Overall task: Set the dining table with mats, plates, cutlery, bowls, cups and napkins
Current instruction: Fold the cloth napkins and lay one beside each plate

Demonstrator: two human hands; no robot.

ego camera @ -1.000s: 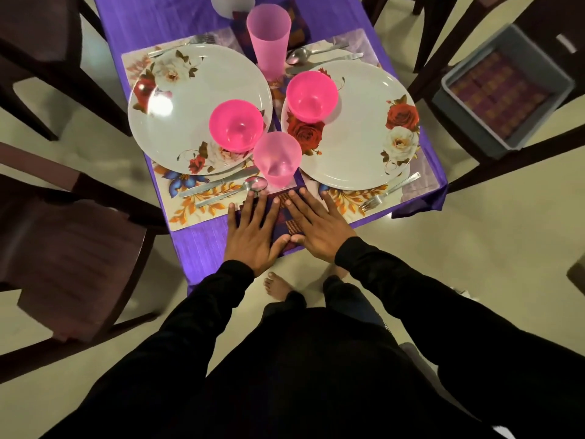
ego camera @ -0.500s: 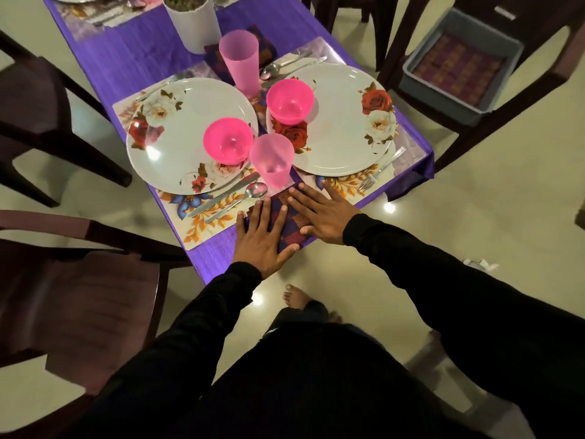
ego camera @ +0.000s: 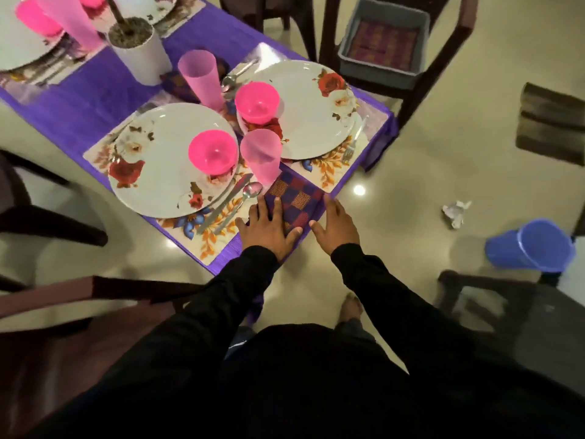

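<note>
A checkered purple and red napkin (ego camera: 296,198) lies at the near edge of the purple table (ego camera: 95,99), between two floral mats. My left hand (ego camera: 269,229) rests flat on its left part, fingers straight. My right hand (ego camera: 335,226) hovers just off the napkin's right edge, over the table edge, fingers relaxed. Just beyond the napkin stands a pink cup (ego camera: 262,155). Two white floral plates (ego camera: 164,166) (ego camera: 313,103) each carry a pink bowl (ego camera: 212,152) (ego camera: 257,102). A knife and spoon (ego camera: 234,201) lie beside the left plate, a fork (ego camera: 353,142) beside the right one.
A white plant pot (ego camera: 139,49) and another pink cup (ego camera: 199,77) stand mid-table. A grey bin (ego camera: 383,42) with napkins sits on a chair at the back right. Dark chairs surround the table. A blue bucket (ego camera: 531,245) and crumpled paper (ego camera: 456,212) lie on the floor to the right.
My right hand has slid off the napkin to its right edge. My left hand stays flat on it. The view has swung right, showing more floor.
</note>
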